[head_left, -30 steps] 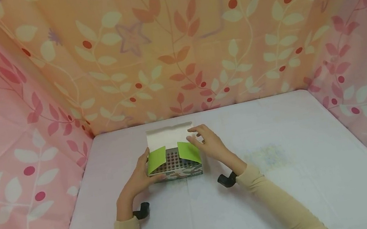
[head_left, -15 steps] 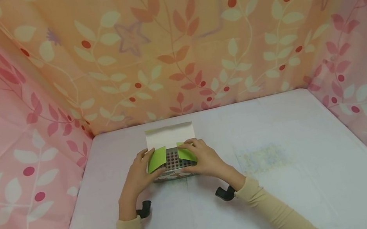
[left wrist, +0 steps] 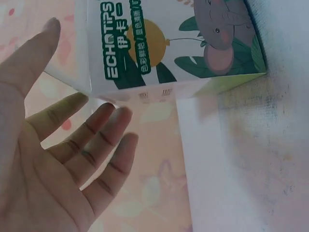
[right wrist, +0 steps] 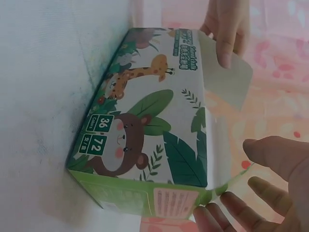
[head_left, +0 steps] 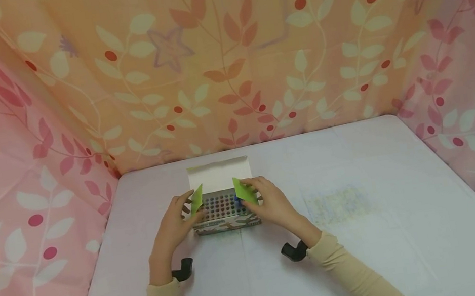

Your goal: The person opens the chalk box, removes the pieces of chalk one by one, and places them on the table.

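Observation:
A cardboard box of coloured chalk [head_left: 228,225], printed with animals and leaves, sits on the table with its white-lined lid [head_left: 218,172] raised at the back. Rows of chalk sticks [head_left: 220,206] show their round ends inside. My left hand [head_left: 173,226] is at the left green flap [head_left: 197,200], fingers behind it and thumb towards the front. On the other side my right hand [head_left: 276,208] has its fingers against the outside of the right green flap [head_left: 245,191]. Both flaps stand tilted upward. In the right wrist view, the thumb [right wrist: 270,150] is apart from the fingers.
The white-covered table [head_left: 372,250] has a faint coloured smudge [head_left: 338,204] right of the box. Floral curtains [head_left: 230,67] enclose its back and sides. Black curved wrist pieces [head_left: 294,252] hang near both sleeves.
My right hand has come in from above the right flap to its side. Both flaps have swung up and outward, uncovering more chalk ends, with the hands at their outer sides.

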Tool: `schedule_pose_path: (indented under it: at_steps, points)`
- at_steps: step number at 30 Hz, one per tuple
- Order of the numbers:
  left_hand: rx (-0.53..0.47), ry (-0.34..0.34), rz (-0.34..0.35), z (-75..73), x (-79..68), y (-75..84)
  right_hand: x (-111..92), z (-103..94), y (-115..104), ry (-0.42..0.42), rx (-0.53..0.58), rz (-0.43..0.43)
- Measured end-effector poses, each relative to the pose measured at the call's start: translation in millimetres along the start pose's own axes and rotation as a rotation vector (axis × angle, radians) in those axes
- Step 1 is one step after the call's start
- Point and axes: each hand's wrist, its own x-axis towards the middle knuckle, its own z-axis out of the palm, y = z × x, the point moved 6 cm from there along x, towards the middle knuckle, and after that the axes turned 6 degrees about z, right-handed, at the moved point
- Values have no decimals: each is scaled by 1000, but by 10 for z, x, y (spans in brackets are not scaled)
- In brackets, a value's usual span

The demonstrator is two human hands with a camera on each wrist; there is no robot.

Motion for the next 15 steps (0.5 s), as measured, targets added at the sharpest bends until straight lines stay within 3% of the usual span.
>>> schedule_pose_path:
  at_steps: [6, 15]
  points:
    - [-152, 42, -19, -61, -2, -117, -4, -89, 157, -29, 157, 68]
    - [-192, 64, -64, -144, -61, -283, -41, -203, 372, -117, 245, 178]
